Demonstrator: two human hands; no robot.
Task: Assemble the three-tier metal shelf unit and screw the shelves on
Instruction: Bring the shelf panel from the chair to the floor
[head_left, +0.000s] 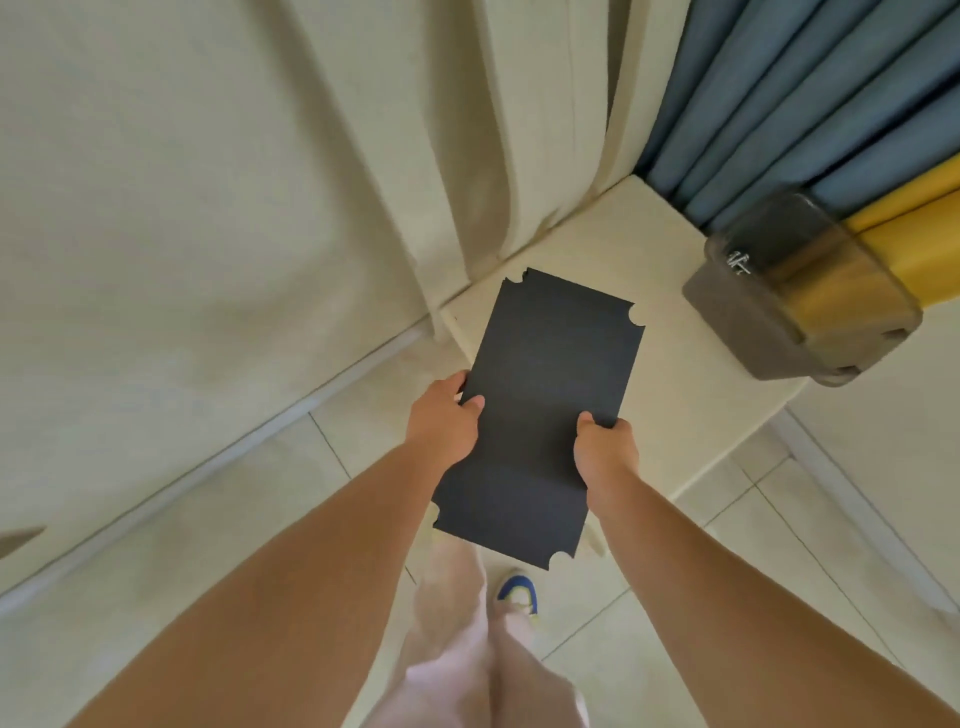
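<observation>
I am holding a dark shelf panel (540, 415) out in front of me with both hands. It is a flat black rectangle with a rounded notch cut at each corner, and it is hanging in the air, its far end over the near corner of a cream table (639, 244) and its near end over the tiled floor (675, 649). My left hand (441, 415) is gripping the left long edge, thumb lying on the top face and fingers curling under. My right hand (605, 449) is gripping the right long edge in the same way, slightly nearer to me. The panel is running lengthwise away from me, tilting a little to the right at its far end. On the table to the far right a grey container with a clear cover (802, 291) is sitting, well apart from the panel. Behind it blue and yellow curtains (810, 104) are hanging, and cream fabric (208, 182) is filling the left side. Below the panel I am seeing my legs and one shoe (518, 592) on the floor.
</observation>
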